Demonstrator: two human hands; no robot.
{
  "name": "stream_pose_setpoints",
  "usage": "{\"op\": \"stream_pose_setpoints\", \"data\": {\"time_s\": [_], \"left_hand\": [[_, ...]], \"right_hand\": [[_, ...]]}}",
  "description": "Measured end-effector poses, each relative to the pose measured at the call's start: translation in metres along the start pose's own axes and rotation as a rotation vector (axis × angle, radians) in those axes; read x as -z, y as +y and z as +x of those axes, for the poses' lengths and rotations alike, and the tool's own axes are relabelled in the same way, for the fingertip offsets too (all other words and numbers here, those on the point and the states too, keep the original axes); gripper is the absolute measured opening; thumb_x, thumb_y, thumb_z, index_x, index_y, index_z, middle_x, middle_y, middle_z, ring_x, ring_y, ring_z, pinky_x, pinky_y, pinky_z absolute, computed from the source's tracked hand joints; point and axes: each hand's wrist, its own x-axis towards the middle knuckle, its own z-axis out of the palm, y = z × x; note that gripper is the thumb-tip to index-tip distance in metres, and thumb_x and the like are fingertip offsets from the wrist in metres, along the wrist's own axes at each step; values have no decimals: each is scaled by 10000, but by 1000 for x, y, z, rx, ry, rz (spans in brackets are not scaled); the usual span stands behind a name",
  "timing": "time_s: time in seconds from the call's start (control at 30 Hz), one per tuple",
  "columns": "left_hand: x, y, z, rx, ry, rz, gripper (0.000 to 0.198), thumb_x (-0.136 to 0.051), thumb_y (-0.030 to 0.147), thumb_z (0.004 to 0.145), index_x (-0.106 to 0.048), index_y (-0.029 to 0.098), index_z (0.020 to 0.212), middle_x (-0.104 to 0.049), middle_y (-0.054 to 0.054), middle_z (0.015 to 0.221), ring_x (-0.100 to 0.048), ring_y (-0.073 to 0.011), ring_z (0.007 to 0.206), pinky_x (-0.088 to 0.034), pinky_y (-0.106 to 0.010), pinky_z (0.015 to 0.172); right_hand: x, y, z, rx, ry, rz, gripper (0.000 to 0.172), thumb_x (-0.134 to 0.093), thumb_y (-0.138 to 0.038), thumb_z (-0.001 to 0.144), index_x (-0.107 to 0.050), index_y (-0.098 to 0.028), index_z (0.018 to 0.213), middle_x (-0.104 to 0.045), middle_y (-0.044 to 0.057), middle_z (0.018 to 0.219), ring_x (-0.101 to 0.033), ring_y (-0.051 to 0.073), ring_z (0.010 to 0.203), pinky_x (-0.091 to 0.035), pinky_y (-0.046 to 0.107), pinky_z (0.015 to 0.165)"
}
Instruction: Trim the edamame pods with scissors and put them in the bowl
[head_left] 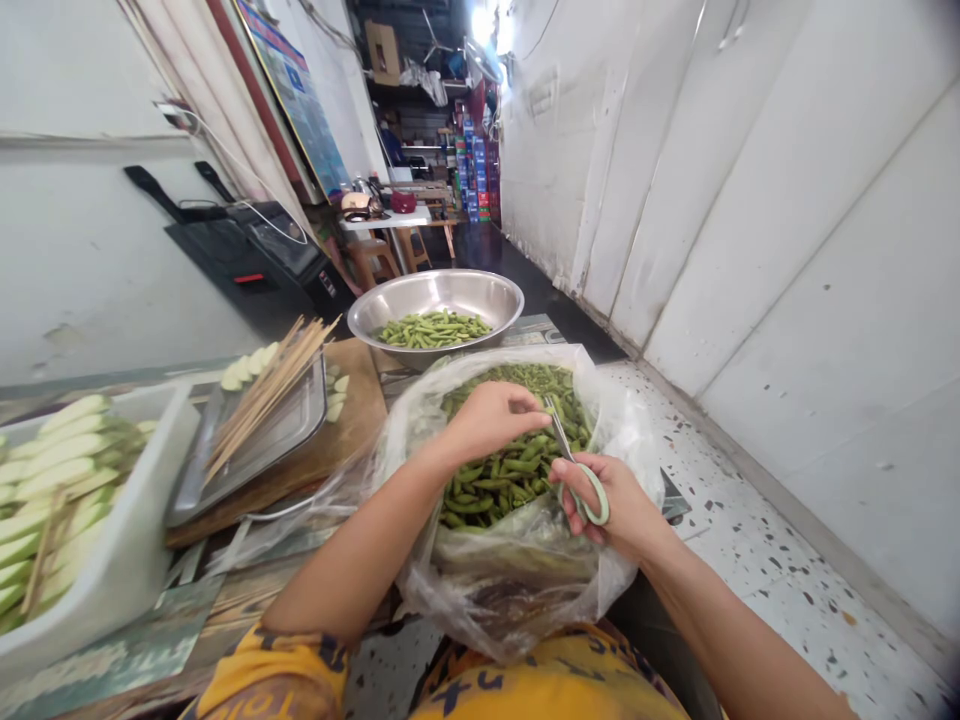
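Clear crinkled plastic bag (525,590): slumped open at the near right corner of the tabletop (135,650), close to the person's lap; filled with glossy green bean pods (495,480); both hands work over its mouth.
White rectangular plastic tub (150,480): at the left edge; holds pale green, long-cut vegetable slices (60,450).
Brown wooden board (352,420): mid-table, flat under the tray.
Round shiny steel bowl (420,300): at the far edge, just behind the bag; a shallow layer of cut green pods (435,328) lies in its bottom.
Flat rimmed steel tray (277,430): on the board, tilted; thin bamboo skewers (270,390) lie fanned across it.
Left hand (487,415): forearm reaches in from the lower left, wrist bent, knuckles up; fingers bunched in a narrow pinch just beside the blades; what they pinch is too small to tell.
Right hand (622,510): comes in from the lower right, fingers curled through the handle loops, gripping the scissors.
Pale-green-handled metal scissors (574,465): blades slim, pointing up towards the left fingertips, above the pods.
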Motion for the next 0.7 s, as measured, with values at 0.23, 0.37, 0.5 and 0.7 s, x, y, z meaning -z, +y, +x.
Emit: {"op": "stream_pose_setpoints", "data": {"time_s": [0.23,0.37,0.5,0.7], "left_hand": [[-4,7,1,207,61,-365,184,-602,314,738,-585,136,781,-677,-33,705,-414,-51,418,-306,-189,406],[-5,10,-1,222,108,-286,122,-630,223,675,-558,161,752,-576,30,537,-424,-66,408,-303,-188,411],[-5,9,-2,112,131,-139,111,-644,237,660,-586,159,714,-614,8,643,-525,-107,556,-404,-222,533],[-7,7,-5,-14,79,3,78,-615,207,669,-612,161,732,-628,3,699,-539,-121,635,-420,-235,613]], "right_hand": [[2,-2,-1,19,-78,83,492,-626,-611,747,-569,-137,864,-552,-16,568,-559,120,456,-367,161,291],[2,-1,0,12,-90,81,484,-628,-607,746,-572,-141,865,-549,-22,567,-557,119,453,-365,165,288],[2,0,1,11,-87,81,483,-621,-608,749,-576,-142,869,-550,-25,567,-562,121,449,-371,168,285],[1,-2,0,24,-87,65,474,-610,-605,760,-569,-142,853,-548,-22,555,-555,116,432,-374,163,284]]}}
